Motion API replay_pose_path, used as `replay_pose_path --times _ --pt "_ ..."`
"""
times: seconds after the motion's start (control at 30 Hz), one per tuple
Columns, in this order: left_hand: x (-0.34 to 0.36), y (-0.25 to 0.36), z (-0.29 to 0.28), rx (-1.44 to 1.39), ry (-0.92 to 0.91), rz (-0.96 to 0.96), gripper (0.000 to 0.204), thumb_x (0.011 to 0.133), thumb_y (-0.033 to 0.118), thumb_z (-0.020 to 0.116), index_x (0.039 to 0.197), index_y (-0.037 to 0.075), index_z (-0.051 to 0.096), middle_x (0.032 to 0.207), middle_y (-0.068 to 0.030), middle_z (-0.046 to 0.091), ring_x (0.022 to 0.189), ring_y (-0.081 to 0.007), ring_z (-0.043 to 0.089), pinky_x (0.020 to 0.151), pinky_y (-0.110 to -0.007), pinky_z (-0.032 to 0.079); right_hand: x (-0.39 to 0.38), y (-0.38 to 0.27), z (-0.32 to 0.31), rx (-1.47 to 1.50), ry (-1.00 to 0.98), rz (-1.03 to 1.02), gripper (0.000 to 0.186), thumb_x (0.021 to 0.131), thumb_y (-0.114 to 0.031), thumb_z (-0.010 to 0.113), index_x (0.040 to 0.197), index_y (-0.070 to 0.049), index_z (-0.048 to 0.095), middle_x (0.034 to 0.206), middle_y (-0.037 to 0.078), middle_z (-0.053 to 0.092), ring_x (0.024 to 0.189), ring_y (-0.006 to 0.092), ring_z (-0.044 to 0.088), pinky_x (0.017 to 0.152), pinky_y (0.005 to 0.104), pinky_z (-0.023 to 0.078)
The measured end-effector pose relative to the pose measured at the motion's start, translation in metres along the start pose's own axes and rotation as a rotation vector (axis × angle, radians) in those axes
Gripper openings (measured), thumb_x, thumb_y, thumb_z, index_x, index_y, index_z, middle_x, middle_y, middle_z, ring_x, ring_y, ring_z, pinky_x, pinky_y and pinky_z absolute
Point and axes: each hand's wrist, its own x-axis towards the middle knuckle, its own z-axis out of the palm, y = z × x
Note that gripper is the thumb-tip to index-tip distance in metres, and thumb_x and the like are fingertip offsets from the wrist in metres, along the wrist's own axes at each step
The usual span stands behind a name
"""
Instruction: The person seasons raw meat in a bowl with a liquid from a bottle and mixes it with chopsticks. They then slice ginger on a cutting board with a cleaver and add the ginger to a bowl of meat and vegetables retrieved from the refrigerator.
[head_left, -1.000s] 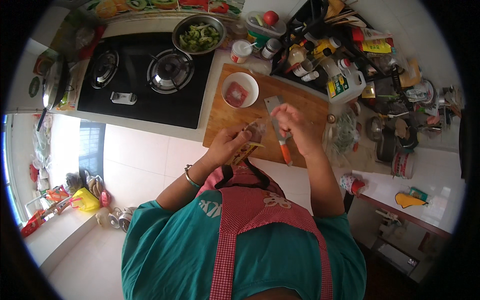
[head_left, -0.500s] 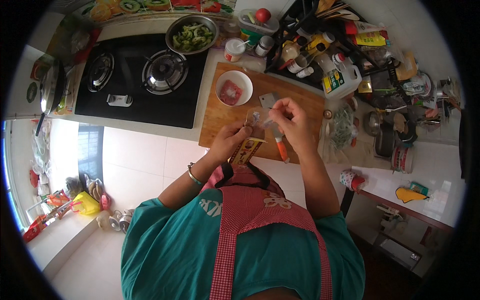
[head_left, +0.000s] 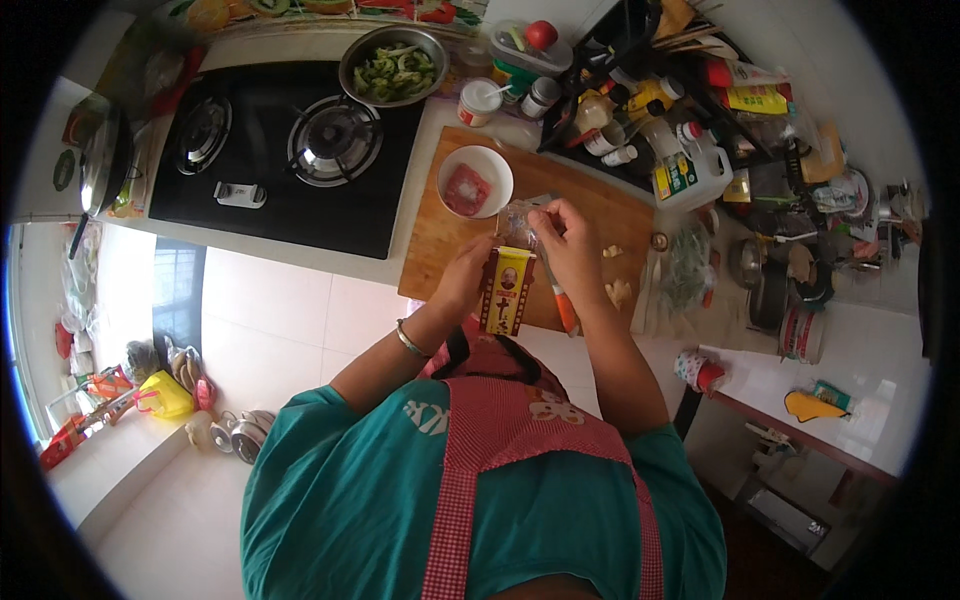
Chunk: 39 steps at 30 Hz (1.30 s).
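Observation:
My left hand (head_left: 466, 277) is closed round a small yellow and dark red spice box (head_left: 507, 292), held upright over the near edge of the wooden cutting board (head_left: 425, 262). From the box's top rises a clear plastic inner bag (head_left: 516, 222). My right hand (head_left: 569, 238) pinches that bag's edge between thumb and fingers. Just beyond lies a white bowl (head_left: 503, 172) with a piece of raw pink meat (head_left: 466, 188). A knife with an orange handle (head_left: 565, 308) rests on the board, its blade partly hidden by my right hand. Pale chunks (head_left: 618, 292) lie right of my right wrist.
At the left is a black gas stove (head_left: 270, 215), with a metal bowl of cut green vegetables (head_left: 398, 72) at its back right corner. Bottles and a white jug (head_left: 692, 178) crowd the back right. A plastic bag of greens (head_left: 686, 252) lies right of the board.
The box has come up and tilted so that its front panel shows fully. My right hand has moved slightly down and left, still pinching the bag. The pale chunks have come into sight.

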Motion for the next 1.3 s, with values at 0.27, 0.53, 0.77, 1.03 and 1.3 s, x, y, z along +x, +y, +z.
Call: replay_pose_path --times 0.27,0.53,0.77,1.03,1.3 --pt "0.023 0.004 0.014 -0.428 0.047 -0.191 0.043 0.109 0.038 0.034 0.128 0.006 0.055 0.108 -0.0138 0.069 0.096 -0.0328 0.071 0.09 -0.048 0.057 0.056 0.029 0.016 -0.013 -0.15 0.069 0.028 0.096 -0.025 0.069 0.087 0.001 0.065 0.07 0.006 0.065 0.063 0.0123 0.058 0.061 0.029 0.046" --pt "0.051 -0.001 0.019 -0.612 0.229 -0.17 0.041 0.109 0.033 0.03 0.124 0.004 0.055 0.101 -0.0173 0.068 0.09 -0.0379 0.071 0.081 -0.052 0.06 0.096 0.063 0.036 -0.175 -0.173 -0.031 0.027 0.094 -0.023 0.07 0.085 0.002 0.065 0.07 0.01 0.066 0.063 0.0163 0.061 0.06 0.034 0.048" --pt "0.065 -0.008 0.01 -0.637 0.25 -0.17 0.043 0.109 0.033 0.029 0.125 0.002 0.055 0.103 -0.0187 0.068 0.091 -0.04 0.071 0.085 -0.052 0.059 0.111 0.079 0.043 -0.156 -0.239 -0.051 0.019 0.093 -0.018 0.069 0.093 0.0 0.066 0.075 0.01 0.068 0.066 0.0184 0.065 0.063 0.0336 0.051" --pt "0.076 -0.012 0.002 -0.661 0.249 -0.169 0.043 0.108 0.03 0.029 0.126 0.001 0.055 0.108 -0.0195 0.068 0.095 -0.0395 0.071 0.086 -0.052 0.058 0.121 0.073 0.048 -0.107 -0.313 0.028 0.015 0.096 -0.016 0.065 0.094 -0.001 0.063 0.078 0.011 0.07 0.07 0.0165 0.066 0.065 0.0332 0.051" --pt "0.082 -0.012 -0.001 -0.66 0.256 -0.172 0.042 0.108 0.03 0.029 0.125 0.001 0.055 0.107 -0.0184 0.069 0.095 -0.0373 0.071 0.085 -0.051 0.059 0.129 0.097 0.052 -0.137 -0.295 -0.02 0.018 0.096 -0.018 0.065 0.094 0.0 0.062 0.078 0.013 0.07 0.07 0.0183 0.066 0.064 0.0346 0.051"
